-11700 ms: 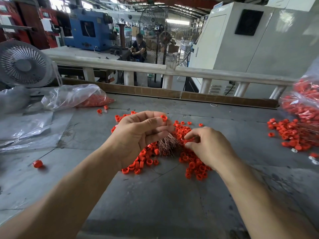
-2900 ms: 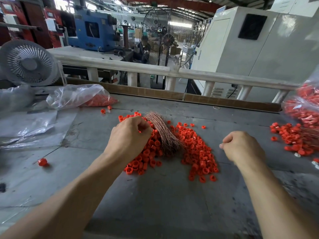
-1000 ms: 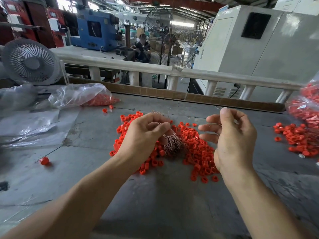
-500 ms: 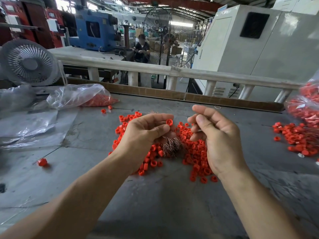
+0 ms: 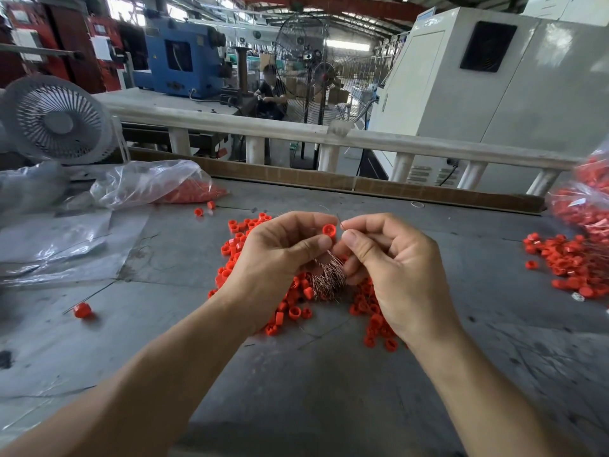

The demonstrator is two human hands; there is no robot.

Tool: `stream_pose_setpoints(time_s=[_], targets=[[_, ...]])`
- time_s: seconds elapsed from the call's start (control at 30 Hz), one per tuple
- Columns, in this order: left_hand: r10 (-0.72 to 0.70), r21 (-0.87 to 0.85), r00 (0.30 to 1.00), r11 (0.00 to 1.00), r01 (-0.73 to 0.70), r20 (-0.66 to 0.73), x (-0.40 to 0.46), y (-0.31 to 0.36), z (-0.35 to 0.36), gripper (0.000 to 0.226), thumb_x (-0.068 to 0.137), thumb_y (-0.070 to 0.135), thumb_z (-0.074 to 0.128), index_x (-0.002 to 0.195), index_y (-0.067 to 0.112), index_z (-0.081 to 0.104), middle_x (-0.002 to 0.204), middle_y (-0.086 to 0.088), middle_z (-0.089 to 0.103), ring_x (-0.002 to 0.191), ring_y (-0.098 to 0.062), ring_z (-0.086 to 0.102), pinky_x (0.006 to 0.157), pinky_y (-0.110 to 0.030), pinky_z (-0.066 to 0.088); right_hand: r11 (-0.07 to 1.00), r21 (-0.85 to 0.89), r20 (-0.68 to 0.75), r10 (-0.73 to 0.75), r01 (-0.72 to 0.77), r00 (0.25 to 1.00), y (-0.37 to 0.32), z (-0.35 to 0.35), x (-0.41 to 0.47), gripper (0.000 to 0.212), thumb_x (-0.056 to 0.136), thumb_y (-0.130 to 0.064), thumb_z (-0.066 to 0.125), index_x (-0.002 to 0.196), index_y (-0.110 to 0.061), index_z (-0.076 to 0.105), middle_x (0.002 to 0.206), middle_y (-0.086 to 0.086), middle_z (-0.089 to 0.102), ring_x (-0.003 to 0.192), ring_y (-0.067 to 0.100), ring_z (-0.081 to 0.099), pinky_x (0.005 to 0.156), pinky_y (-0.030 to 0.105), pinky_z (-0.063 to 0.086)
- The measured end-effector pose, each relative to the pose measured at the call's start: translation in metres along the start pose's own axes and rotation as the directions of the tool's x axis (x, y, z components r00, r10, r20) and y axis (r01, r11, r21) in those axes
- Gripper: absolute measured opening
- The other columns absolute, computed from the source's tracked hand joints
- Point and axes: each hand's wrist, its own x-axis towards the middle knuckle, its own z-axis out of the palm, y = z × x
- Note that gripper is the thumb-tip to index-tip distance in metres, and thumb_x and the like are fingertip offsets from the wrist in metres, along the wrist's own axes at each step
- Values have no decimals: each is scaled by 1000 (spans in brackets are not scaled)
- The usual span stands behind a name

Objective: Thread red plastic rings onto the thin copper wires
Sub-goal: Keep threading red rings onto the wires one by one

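My left hand (image 5: 280,255) pinches one red plastic ring (image 5: 329,230) between thumb and forefinger, held up above the grey table (image 5: 296,390). My right hand (image 5: 392,268) pinches a single thin copper wire (image 5: 340,222), whose tip sits right beside the ring. A bundle of copper wires (image 5: 329,275) hangs below my left hand, its upper end hidden in the palm. Under both hands lies a heap of loose red rings (image 5: 293,305).
A clear bag with red rings (image 5: 155,186) and plastic sheets lie at the left, behind them a white fan (image 5: 56,120). One stray ring (image 5: 82,310) sits near the left front. More rings (image 5: 570,262) and a bag (image 5: 586,206) lie at the right edge.
My right hand has come in from the right and now meets my left hand, bringing the wire tip up to the ring. The left hand holds the ring a little higher.
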Motion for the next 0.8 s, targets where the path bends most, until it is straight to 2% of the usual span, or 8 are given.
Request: stream_pose_setpoints(time_s=[0.1,0.27,0.43,0.67,0.73,0.8], targets=[[41,40,999,998,-39,-30,0,-1,0,27,78,12,75,104,9,72,86,-7,74,73,-13,67,67,-23,56,999,-35,1,-24,24,1000,-1,0,-1,13,96,-10,70,96,-21,76,77,-1,75,63,9,67,57,19,53],[61,74,997,996,-58,-36,-1,-3,1,27,79,13,74,105,10,74,88,-10,77,79,-18,73,71,-24,59,989,-134,-4,-66,65,998,0,2,-3,13,94,-16,74,95,-28,78,81,-10,76,75,11,73,70,29,58],[55,54,998,997,-52,-38,0,-3,1,21,82,8,71,103,5,74,85,-12,76,76,-18,72,73,-28,61,990,-122,-30,-79,75,996,0,-1,-1,18,94,-13,74,93,-30,78,79,-7,76,69,12,71,65,24,58],[30,131,1000,991,-29,-8,0,-3,2,23,91,-1,67,106,12,78,87,-7,75,76,-14,65,74,-24,59,984,-162,-20,-73,69,997,2,-1,-1,16,94,-14,74,96,-29,79,86,-11,77,80,13,74,77,35,61],[27,121,1000,992,-26,-9,0,-3,1,20,91,-1,68,106,10,77,89,-8,75,78,-14,65,73,-24,58,986,-154,-26,-71,66,997,1,0,-2,18,94,-12,73,95,-29,78,85,-10,77,76,14,73,73,33,62],[29,100,999,995,-27,-19,0,-3,1,20,90,0,69,108,5,73,93,-14,76,81,-17,67,73,-24,58,990,-127,-42,-64,59,997,1,1,-1,17,94,-11,73,95,-28,76,81,-8,77,70,11,72,68,24,59]])
